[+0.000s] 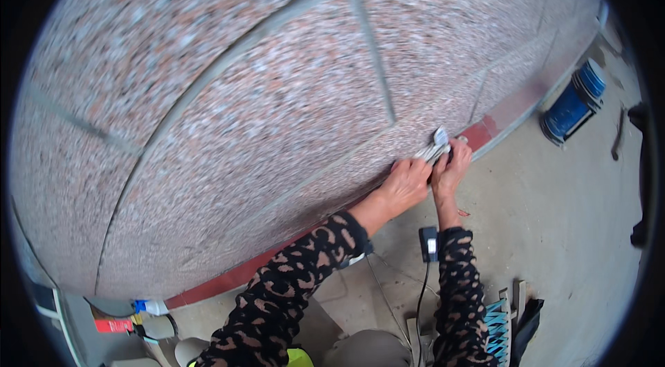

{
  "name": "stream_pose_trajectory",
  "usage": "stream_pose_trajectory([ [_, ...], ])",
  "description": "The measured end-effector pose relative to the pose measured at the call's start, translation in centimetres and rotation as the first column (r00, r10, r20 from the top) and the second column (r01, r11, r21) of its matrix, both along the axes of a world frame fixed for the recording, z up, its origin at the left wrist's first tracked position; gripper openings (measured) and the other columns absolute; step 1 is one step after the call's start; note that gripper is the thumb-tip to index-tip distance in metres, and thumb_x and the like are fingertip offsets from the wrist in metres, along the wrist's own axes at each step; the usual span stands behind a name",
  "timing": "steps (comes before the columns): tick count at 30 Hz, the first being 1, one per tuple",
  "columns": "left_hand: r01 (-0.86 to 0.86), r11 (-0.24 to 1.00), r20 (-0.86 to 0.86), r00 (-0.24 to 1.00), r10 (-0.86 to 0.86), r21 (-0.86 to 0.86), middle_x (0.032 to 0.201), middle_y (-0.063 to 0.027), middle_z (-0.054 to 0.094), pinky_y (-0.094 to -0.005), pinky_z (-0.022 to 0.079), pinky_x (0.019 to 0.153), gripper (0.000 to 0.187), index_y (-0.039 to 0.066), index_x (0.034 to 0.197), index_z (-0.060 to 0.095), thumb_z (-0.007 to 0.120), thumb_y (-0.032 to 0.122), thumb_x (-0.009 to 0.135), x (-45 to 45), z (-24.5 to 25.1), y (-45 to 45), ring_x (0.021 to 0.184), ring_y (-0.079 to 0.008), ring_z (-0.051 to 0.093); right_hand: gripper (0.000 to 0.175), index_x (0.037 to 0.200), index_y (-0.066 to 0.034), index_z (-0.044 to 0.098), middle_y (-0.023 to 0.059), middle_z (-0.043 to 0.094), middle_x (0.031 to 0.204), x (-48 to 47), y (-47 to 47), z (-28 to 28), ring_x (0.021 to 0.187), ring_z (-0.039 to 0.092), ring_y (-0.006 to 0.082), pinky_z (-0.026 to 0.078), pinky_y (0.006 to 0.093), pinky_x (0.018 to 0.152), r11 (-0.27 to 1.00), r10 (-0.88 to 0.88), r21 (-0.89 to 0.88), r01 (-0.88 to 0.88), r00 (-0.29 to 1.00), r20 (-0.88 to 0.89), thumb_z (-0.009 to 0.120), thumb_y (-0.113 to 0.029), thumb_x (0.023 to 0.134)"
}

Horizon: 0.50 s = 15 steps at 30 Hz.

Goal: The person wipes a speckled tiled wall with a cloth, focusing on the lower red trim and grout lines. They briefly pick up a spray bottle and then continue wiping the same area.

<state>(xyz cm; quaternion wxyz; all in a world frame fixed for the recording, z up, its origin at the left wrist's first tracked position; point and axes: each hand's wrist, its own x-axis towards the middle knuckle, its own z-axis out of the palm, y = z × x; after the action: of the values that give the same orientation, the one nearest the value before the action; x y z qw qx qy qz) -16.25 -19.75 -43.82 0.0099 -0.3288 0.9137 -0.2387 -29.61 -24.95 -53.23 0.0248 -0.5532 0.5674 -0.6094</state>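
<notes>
Both hands meet at the lower part of a wall with a speckled pinkish stone finish [291, 91], just above its red base band [480, 133]. My left hand [408, 185] is closed on a small pale grey and whitish item [434, 149] whose exact kind I cannot tell. Close beside it, my right hand [451, 167] grips the same item or a dark part under it. Fingers hide much of what is held. Below the hands, a black power adapter [428, 245] with a white label and a black cable hangs or lies near my right sleeve.
A blue cylindrical container [573, 103] stands on the concrete floor [550, 211] at right. Turquoise lacing on a frame [497, 328] lies lower right beside a black sheet-like item [527, 330]. At lower left are a white bottle with a blue top [151, 307] and a red box [113, 325].
</notes>
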Motion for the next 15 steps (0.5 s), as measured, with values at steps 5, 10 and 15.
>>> stream_pose_trajectory([
  [5,0.03,0.998,0.04,0.999,-0.028,-0.051,0.088,-0.0016,0.054,-0.0361,0.042,0.073,0.013,0.012,0.074,0.072,0.062,0.02,0.077,8.4,0.6,6.8,0.096,-0.0238,0.053,0.026,0.099,-0.0034,0.062,0.0156,0.06,0.098,7.3,6.4,0.4,0.098,0.052,0.0372,0.041,0.0459,0.089,0.994,0.081,0.077,-0.082,0.997,0.016,0.054,0.002,0.076],
  [10,-0.038,0.999,0.125,0.991,0.038,-0.004,0.088,-0.0011,0.053,-0.0358,0.04,0.073,0.015,0.011,0.078,0.071,0.06,0.021,0.078,16.3,3.4,13.0,0.094,-0.022,0.052,0.03,0.107,-0.0022,0.06,0.0181,0.057,0.1,14.5,13.0,1.4,0.099,0.051,0.0392,0.042,0.0471,0.09,0.949,0.294,0.1,-0.299,0.954,0.063,0.055,0.002,0.077],
  [15,-0.17,0.985,0.152,0.974,0.166,0.015,0.085,-0.0012,0.052,-0.0357,0.039,0.071,0.009,0.011,0.075,0.067,0.061,0.019,0.076,23.0,8.0,20.4,0.09,-0.0205,0.052,0.03,0.106,-0.0028,0.062,0.0193,0.057,0.105,20.6,17.6,5.4,0.101,0.056,0.0387,0.048,0.0458,0.089,0.856,0.516,-0.025,-0.517,0.851,0.099,0.06,0.005,0.077],
])
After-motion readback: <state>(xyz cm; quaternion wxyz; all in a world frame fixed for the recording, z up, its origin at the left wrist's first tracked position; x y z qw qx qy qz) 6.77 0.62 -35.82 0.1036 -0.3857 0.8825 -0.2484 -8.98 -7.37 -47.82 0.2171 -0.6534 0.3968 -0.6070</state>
